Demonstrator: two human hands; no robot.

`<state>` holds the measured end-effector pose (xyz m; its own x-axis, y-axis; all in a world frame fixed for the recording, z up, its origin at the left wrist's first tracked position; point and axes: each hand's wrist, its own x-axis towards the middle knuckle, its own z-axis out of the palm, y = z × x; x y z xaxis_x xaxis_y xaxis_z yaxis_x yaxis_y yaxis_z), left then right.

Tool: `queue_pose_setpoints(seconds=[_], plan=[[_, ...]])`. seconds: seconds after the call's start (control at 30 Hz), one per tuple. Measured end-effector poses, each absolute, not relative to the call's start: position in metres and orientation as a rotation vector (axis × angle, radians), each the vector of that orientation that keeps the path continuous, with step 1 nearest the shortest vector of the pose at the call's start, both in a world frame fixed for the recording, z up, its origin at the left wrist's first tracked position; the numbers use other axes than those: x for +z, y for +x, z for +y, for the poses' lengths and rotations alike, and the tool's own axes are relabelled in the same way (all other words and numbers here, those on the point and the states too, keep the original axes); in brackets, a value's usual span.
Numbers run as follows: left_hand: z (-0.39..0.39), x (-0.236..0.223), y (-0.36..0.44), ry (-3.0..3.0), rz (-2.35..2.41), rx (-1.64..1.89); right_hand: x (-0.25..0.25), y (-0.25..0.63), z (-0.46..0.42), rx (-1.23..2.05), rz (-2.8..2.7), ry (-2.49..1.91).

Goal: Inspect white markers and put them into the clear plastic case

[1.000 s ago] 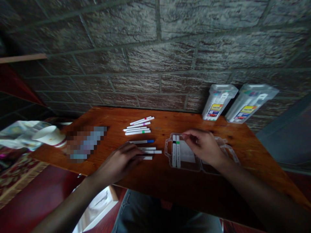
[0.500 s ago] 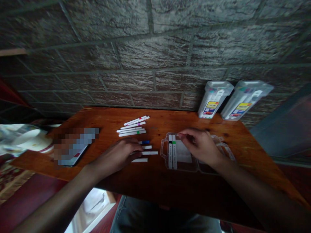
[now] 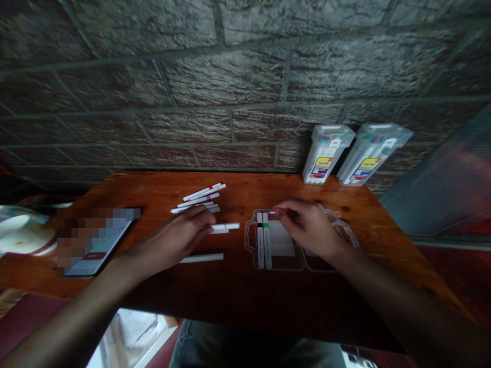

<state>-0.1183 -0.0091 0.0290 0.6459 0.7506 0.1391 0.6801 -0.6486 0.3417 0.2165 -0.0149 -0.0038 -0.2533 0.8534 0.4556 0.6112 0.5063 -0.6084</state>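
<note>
An open clear plastic marker case (image 3: 251,245) lies flat on the wooden table (image 3: 238,291), with two white markers (image 3: 263,240) in its left side. My right hand (image 3: 309,225) rests on the case, fingers curled and pinched at its top edge; what they hold is too small to name. My left hand (image 3: 178,237) lies palm down over a few loose white markers (image 3: 226,226), fingertips on them. One more marker (image 3: 201,258) lies just below that hand. A fan of several white markers (image 3: 201,197) sits behind it.
Two closed clear marker cases (image 3: 326,153) lean against the brick wall at the back right. A phone (image 3: 97,250) lies at the table's left. A white cup and cloth (image 3: 19,237) sit at the far left edge. The table's front edge runs near my lap.
My left hand slid up and forward over the loose markers, covering the blue-capped one and leaving one marker behind below it. The right hand stayed on the case. The view shifted left.
</note>
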Motion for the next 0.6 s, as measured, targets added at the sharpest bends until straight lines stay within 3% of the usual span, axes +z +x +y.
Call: queue_pose_setpoints(seconds=[0.17,0.37,0.6], plan=[[0.000,0.046,-0.064,2.108,0.959,0.748,-0.002,0.217,-0.018,0.422,-1.873,-1.217],[0.016,0.019,0.012,1.215,0.621,1.026,-0.003,0.215,-0.026,0.573,-1.815,-1.039],[0.012,0.003,0.012,1.090,0.607,1.083,-0.008,0.203,-0.027,0.653,-1.769,-0.974]])
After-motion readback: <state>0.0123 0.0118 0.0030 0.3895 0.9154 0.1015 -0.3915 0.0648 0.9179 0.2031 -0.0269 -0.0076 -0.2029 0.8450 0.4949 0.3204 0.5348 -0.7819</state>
